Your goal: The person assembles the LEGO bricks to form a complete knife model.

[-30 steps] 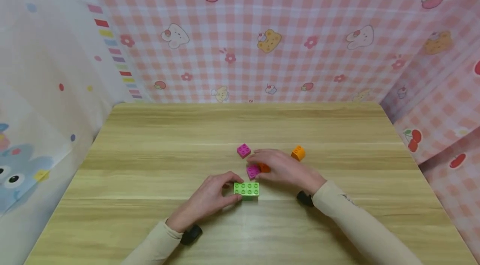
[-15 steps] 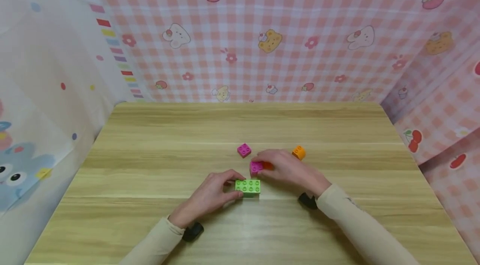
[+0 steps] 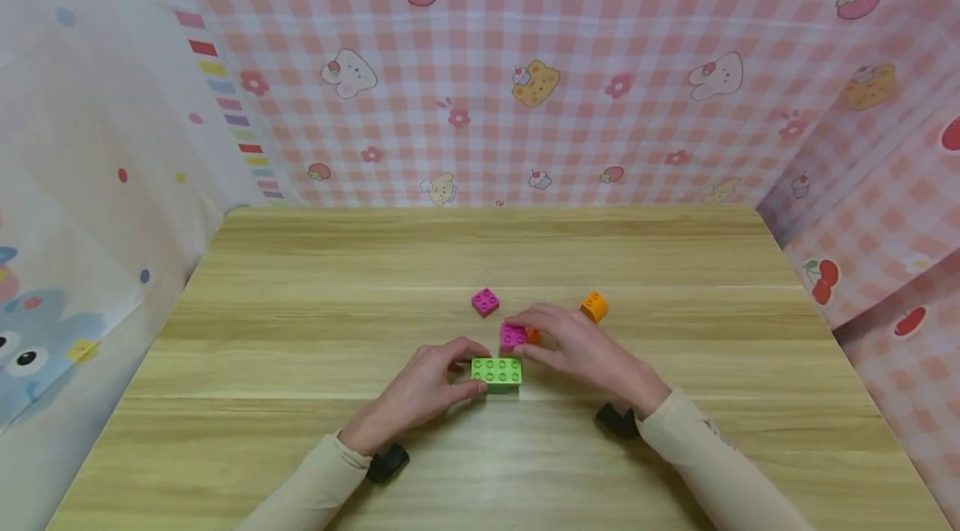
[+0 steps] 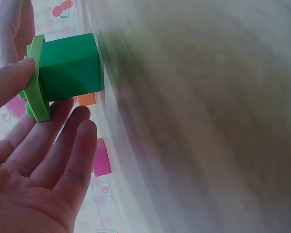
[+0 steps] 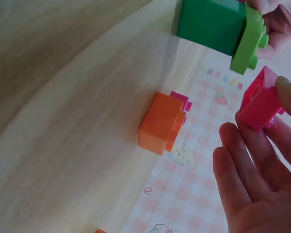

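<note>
My left hand (image 3: 422, 389) pinches a light green studded brick (image 3: 496, 370) between thumb and fingers. Under it sits a dark green block (image 4: 70, 68), its base on or very near the tabletop. Just behind and to the right, my right hand (image 3: 577, 350) holds a pink brick (image 5: 262, 104) by thumb and fingertips, raised off the table. The pink brick is tilted and part of its hollow underside shows in the right wrist view. Below the right hand stands an orange brick (image 5: 160, 124), mostly covered by the fingers in the head view.
A second pink brick (image 3: 485, 302) lies farther back on the wooden table (image 3: 337, 264). A rounded yellow-orange brick (image 3: 594, 307) lies behind the right hand. Patterned cloth (image 3: 480, 97) hangs at the back and both sides.
My right hand has lifted the pink brick from beside the orange one and drawn it slightly to the right. The left hand and green brick have barely moved.
</note>
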The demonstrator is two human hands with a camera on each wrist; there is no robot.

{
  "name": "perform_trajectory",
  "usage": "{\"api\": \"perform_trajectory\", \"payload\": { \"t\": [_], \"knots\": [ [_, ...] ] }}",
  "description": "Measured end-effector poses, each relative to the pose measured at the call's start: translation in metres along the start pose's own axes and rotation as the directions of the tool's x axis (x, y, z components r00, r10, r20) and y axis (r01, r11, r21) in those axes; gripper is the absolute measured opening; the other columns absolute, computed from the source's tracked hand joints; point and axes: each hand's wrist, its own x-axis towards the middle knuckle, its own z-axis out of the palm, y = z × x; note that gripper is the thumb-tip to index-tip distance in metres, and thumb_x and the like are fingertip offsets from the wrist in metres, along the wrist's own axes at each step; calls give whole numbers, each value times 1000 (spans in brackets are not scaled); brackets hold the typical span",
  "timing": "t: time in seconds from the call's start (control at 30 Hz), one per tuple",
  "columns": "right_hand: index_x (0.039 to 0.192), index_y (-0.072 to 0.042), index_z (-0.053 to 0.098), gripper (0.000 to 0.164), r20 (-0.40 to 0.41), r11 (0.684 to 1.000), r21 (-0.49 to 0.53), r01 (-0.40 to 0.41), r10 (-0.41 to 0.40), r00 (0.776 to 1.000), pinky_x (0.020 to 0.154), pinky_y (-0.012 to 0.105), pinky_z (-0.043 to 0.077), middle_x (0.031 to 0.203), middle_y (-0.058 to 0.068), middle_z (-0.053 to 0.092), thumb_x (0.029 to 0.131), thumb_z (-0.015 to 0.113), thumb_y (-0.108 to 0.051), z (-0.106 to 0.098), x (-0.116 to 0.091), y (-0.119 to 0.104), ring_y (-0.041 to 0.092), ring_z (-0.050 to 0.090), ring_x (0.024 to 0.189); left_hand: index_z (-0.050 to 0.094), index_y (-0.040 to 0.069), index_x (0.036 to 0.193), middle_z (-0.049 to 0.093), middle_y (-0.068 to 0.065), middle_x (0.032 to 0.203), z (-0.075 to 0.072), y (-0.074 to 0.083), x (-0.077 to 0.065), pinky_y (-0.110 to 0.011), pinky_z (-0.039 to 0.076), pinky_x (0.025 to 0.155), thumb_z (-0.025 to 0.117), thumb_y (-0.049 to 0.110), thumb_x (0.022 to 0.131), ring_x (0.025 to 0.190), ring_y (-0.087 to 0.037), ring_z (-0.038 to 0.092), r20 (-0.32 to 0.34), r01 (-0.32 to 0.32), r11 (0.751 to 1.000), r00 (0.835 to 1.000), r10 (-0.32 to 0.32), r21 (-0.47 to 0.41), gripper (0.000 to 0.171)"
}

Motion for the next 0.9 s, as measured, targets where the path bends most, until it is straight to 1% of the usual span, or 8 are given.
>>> {"api": "perform_trajectory", "payload": {
  "t": [0.17,0.3,0.5,0.63,0.73,0.9],
  "knots": [
    [134,-13,68,39,-51,999,32,36,-34,998,101,44,56,129,1,70,99,73,-29,0,-4,-4,20,65,118,68,8,120,75,-8,116,0,0,1,-44,59,93,81,16,91,105,-23,71,0,7,1000,1000,-7,-3,33],
    [133,-13,68,39,-69,997,43,69,-66,995,100,42,56,127,0,71,99,73,-29,2,-6,-7,18,66,116,69,8,119,75,-8,114,-1,-1,1,-43,59,93,81,17,91,104,-23,71,2,15,1000,1000,-15,0,32],
    [133,-13,69,38,-60,994,65,83,-80,995,97,40,58,126,-1,71,99,73,-29,5,-8,-14,17,68,113,71,8,118,76,-6,113,-1,-1,1,-42,59,94,82,18,90,102,-20,72,-1,7,1000,1000,-7,9,32],
    [132,-12,70,37,-57,991,70,114,-110,992,102,43,55,126,-1,71,97,75,-25,9,-9,-17,19,66,118,72,9,117,77,-5,113,-1,-2,2,-42,58,95,83,18,89,104,-19,73,-9,-6,1000,1000,6,17,32],
    [132,-12,69,37,-46,989,73,126,-123,991,104,44,54,127,-1,71,98,75,-24,11,-9,-17,19,65,120,71,9,117,77,-5,114,-1,-2,2,-42,58,95,83,18,90,104,-19,73,-8,-5,1000,1000,5,13,31],
    [133,-12,68,37,-21,989,79,128,-127,992,100,40,56,129,0,70,98,74,-24,15,-9,-18,16,65,117,70,8,118,76,-6,114,-2,-2,3,-42,59,95,83,18,90,105,-19,73,3,5,1000,1000,-5,0,32]
  ]
}}
